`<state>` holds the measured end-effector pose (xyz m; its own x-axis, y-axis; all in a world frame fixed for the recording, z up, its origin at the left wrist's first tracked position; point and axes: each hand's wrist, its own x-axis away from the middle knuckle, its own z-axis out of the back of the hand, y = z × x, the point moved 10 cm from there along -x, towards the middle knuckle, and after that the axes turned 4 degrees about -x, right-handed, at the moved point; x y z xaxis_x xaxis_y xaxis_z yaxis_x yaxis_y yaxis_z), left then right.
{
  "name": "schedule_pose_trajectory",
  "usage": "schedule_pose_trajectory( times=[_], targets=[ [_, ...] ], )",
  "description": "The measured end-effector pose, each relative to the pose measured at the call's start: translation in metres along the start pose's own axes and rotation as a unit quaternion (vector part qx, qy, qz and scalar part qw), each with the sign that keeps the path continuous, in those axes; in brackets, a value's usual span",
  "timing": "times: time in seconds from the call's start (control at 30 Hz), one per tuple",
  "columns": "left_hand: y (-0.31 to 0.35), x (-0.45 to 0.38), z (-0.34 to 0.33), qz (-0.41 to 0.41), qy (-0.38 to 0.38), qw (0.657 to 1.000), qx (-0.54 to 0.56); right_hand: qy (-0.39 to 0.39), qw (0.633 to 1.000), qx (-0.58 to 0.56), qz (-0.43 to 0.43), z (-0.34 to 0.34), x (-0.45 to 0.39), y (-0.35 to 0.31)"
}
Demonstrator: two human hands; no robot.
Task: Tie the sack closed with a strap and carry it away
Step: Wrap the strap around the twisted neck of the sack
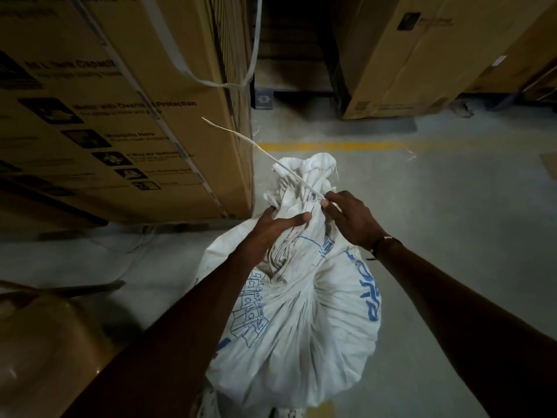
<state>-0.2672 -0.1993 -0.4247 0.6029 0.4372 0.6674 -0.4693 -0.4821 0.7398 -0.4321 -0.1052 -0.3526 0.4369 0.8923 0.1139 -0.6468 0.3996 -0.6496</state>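
— What was nearest the camera?
— The sack [301, 321], white with blue print, standing on the concrete floor [452, 236] right below, its neck gathered into a bunch at the top.
— And the hands?
— The left hand [268, 230] gripped the gathered neck, fingers and thumb curled round the cloth. The right hand [352, 218] pinched the strap [256, 144] at the neck; its free end stuck up and away to the left.
— Anything around it?
— A big cardboard box [120, 116] just left of the sack, another box [422, 55] well beyond, and a yellow line [331, 145] on the floor.
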Motion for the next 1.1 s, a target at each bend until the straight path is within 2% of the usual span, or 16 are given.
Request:
schedule_pose_trajectory(
  times=[0.13,0.2,0.33,0.4,0.5,0.57,0.73,0.87,0.97,1.1],
  targets=[
    [0.027,0.016,-0.015,-0.052,-0.045,0.996,-0.064,-0.011,0.995,-0.089,0.041,0.006,0.0,-0.027],
    [0.04,0.024,-0.017,-0.068,-0.034,0.993,-0.092,-0.026,0.99,-0.13,0.043,0.008,-0.002,-0.042],
    [0.057,0.047,-0.023,-0.106,-0.035,0.991,-0.07,-0.063,0.979,-0.189,0.029,0.013,0.001,-0.069],
    [0.05,0.051,-0.015,-0.099,0.005,0.994,-0.049,-0.085,0.978,-0.19,0.028,0.015,0.002,-0.079],
    [0.029,0.057,0.005,-0.043,0.094,0.994,-0.029,-0.095,0.978,-0.18,0.042,0.023,0.003,-0.091],
    [0.023,0.063,0.008,-0.039,0.107,0.993,-0.024,-0.078,0.973,-0.217,0.027,0.03,0.007,-0.09],
    [0.009,0.082,0.022,-0.059,0.14,0.988,0.02,0.002,0.939,-0.335,-0.082,0.042,0.027,-0.053],
    [-0.001,0.087,0.027,-0.073,0.147,0.986,0.037,0.107,0.949,-0.277,-0.105,0.062,0.055,-0.031],
    [-0.005,0.087,0.026,-0.073,0.135,0.987,0.054,0.178,0.94,-0.241,-0.167,0.056,0.079,-0.002],
    [-0.012,0.084,0.029,-0.065,0.128,0.987,0.07,0.191,0.908,-0.235,-0.289,0.023,0.116,0.023]
  ],
)
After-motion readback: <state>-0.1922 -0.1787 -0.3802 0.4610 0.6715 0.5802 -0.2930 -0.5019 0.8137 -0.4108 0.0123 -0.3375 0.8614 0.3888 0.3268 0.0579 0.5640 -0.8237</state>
